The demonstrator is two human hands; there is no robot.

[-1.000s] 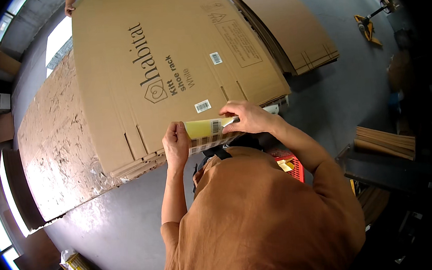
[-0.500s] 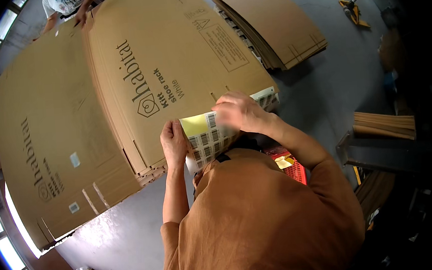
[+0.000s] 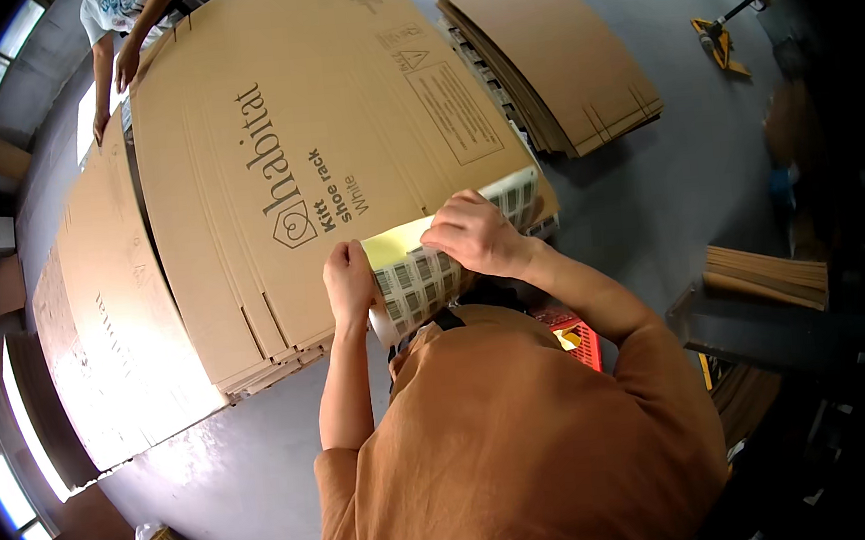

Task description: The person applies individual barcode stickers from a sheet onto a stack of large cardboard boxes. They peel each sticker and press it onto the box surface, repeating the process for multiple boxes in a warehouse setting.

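A long sheet of barcode labels (image 3: 419,289) lies bent over the near edge of a flattened brown carton (image 3: 341,106). A bare yellow strip of backing (image 3: 396,244) shows along its upper part. My left hand (image 3: 349,284) is closed on the sheet's left edge, thumb on top. My right hand (image 3: 478,235) is also closed, its bent fingers pinching at the sheet where the yellow strip meets the labels. Whether a single label is between those fingertips is hidden. More printed labels show on the sheet beyond my right hand.
Another person's hands (image 3: 123,76) are at the far left edge of the cartons. A second carton stack (image 3: 558,51) lies at the far right. A red basket (image 3: 583,345) stands beside me, cardboard strips (image 3: 766,275) lie to the right, and a yellow pallet jack (image 3: 723,47) stands farther back.
My right hand has shifted slightly right, and more yellow backing shows. The left carton panel has changed position and now slopes away; the other person's hands have moved left and down.
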